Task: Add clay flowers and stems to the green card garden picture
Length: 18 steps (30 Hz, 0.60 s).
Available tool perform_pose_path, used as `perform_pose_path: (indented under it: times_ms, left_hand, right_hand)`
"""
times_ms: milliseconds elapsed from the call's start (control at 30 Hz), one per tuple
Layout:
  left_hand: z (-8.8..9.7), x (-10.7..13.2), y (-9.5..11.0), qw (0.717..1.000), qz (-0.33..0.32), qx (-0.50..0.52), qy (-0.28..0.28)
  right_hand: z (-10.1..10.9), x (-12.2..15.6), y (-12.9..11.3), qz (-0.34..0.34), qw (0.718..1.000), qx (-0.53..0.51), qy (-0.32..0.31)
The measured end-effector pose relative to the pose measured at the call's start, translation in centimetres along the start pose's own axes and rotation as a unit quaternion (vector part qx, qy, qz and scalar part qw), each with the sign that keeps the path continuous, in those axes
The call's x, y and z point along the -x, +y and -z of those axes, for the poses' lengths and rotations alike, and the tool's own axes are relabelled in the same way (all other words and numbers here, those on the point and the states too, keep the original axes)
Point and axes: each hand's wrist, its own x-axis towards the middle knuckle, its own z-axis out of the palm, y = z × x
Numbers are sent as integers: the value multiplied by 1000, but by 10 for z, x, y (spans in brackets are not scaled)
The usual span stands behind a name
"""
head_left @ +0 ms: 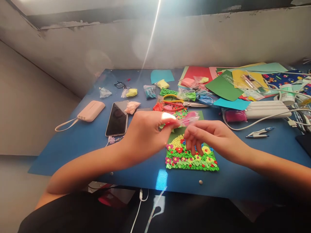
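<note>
My left hand point(152, 132) pinches the end of a small clear plastic bag point(190, 119) with pink clay in it, held above the table. Just to the right of the bag is my right hand point(206, 136), its fingers loosely curled and somewhat apart, with nothing visible in them. Below both hands lies a green card point(191, 155) covered with small clay flowers, rings and leaves in green, yellow, red, pink and blue. My right fingers hide part of its upper area. Behind the bag, another decorated piece point(178, 111) is partly covered.
Scissors point(194, 104) with orange-red handles, several clay bags and a blue paper point(162, 76) lie behind. At left are a phone point(117, 118) and a pink power bank point(91, 111). Coloured papers point(224, 85), a white power bank point(267, 109), cables and a small clipper point(260, 132) occupy the right.
</note>
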Motion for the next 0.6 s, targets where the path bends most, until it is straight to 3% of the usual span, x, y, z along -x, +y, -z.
perform_pose_path:
  times_ms: [300, 400, 467, 533, 600]
  left_hand:
    - [-20, 15, 3, 978, -114, -154, 80]
    - [-23, 18, 6, 963, -187, -180, 68]
    - [-20, 15, 7, 963, -227, -141, 47]
    - [-13, 7, 4, 977, -196, -66, 53]
    - [-6, -4, -3, 993, -91, 11, 69]
  right_hand:
    - [-6, 2, 7, 41, 992, 101, 62]
    - [-5, 2, 9, 84, 982, 151, 81]
    - [-2, 1, 8, 132, 967, 192, 102]
    - [4, 2, 4, 177, 954, 221, 103]
    - [11, 4, -1, 199, 949, 233, 67]
